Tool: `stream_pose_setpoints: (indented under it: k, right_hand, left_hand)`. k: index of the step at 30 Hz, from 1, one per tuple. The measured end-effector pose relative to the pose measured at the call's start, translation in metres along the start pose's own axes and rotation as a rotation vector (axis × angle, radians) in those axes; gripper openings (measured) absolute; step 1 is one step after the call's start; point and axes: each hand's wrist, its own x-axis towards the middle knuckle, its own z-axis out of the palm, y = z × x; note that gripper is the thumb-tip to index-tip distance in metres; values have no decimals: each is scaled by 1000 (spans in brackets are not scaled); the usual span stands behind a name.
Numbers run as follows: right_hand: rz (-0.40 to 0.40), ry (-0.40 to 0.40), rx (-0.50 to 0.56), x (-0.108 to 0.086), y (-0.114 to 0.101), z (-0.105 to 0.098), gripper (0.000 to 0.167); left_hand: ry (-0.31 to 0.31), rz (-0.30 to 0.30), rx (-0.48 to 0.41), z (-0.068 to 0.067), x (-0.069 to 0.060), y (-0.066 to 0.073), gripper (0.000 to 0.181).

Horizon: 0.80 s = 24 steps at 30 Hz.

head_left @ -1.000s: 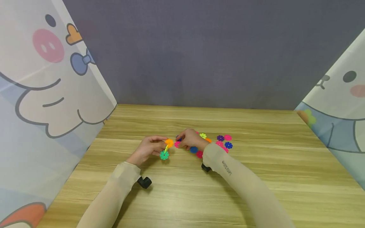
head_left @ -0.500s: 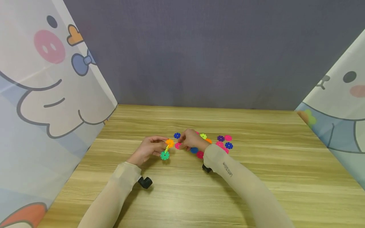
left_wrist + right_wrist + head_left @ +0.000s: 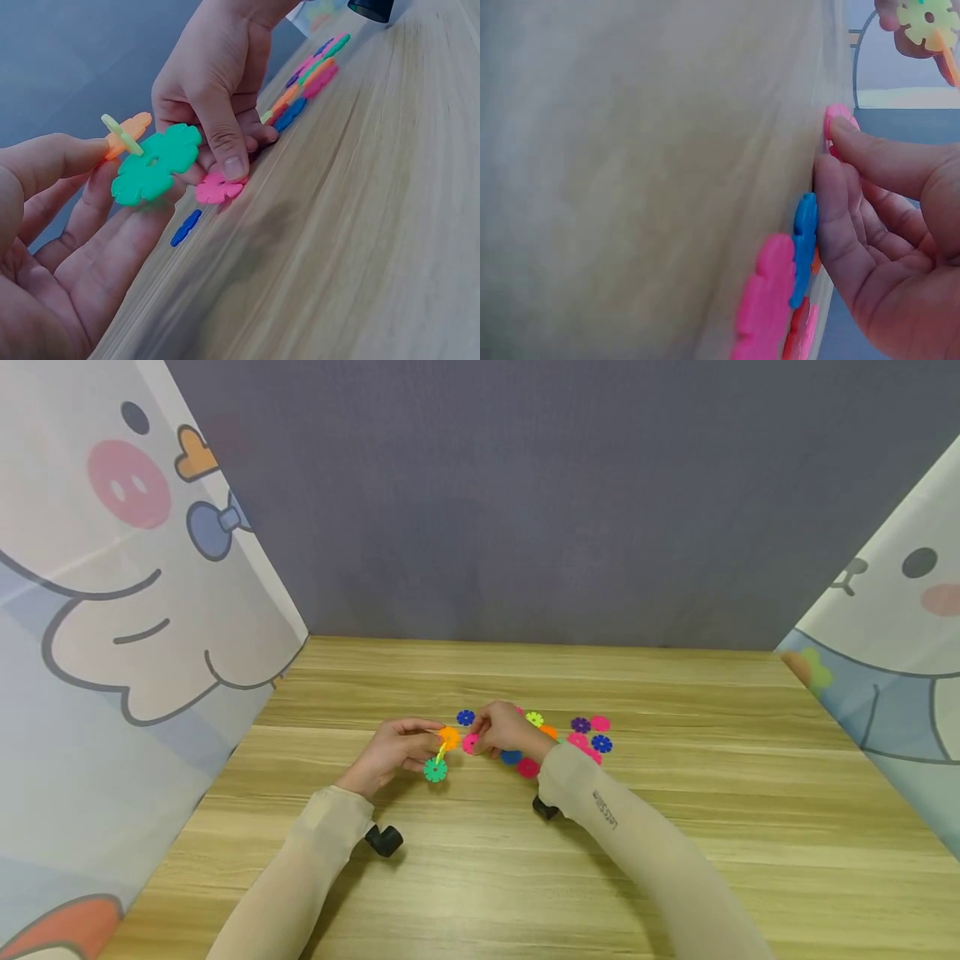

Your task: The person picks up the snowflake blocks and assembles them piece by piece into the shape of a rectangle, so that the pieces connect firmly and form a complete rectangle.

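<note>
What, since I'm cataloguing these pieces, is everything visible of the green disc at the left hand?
The green disc is flat, round and plastic-looking, with a notched, petal-like rim and a small central hole. It is tilted and appears held clear of the table. A yellow disc meets its edge crosswise, linking it to the orange disc that the left hand pinches. Whether a finger touches the green disc itself is unclear.

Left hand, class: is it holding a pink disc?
No, the left hand pinches an orange disc and the right hand holds a pink disc.
</note>
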Motion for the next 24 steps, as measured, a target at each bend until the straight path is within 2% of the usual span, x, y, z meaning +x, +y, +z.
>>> stream_pose_setpoints:
  k: [7,11,18,24]
  right_hand:
    - [-44,10,123,-4,9,-1,9]
    - [-73,26,154,-9,10,-3,5]
    - [-80,87,260,-20,8,-9,6]
    - [-162,171,259,-26,7,-17,6]
  left_hand:
    - [27,-10,-6,6,4,1,26]
    - [28,-16,-15,8,3,3,25]
    - [19,-7,14,12,4,4,27]
    - [-6,-14,32,13,6,4,27]
